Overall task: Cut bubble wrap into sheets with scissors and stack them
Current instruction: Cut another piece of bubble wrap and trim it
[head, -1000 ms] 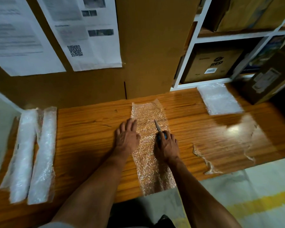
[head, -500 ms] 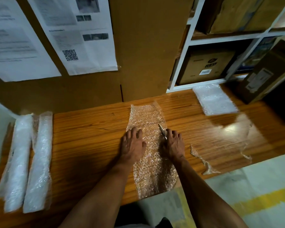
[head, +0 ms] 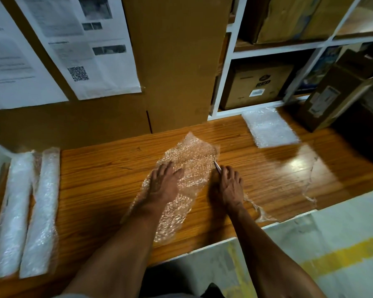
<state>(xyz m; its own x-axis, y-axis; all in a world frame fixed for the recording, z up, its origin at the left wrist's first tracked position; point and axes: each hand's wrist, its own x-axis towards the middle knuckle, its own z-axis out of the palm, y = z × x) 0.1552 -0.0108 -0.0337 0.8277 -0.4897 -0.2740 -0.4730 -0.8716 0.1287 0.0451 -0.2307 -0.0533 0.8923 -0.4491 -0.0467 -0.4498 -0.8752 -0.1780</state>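
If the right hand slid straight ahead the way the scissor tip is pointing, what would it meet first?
The right hand points the scissors up and slightly left, so they would likely first meet the right edge of the bubble wrap strip, then the cardboard panel; depth is unclear.

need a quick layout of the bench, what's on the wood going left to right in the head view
two bubble wrap rolls → left hand pressing the bubble wrap strip → right hand with scissors → thin offcut → stacked sheets at the back
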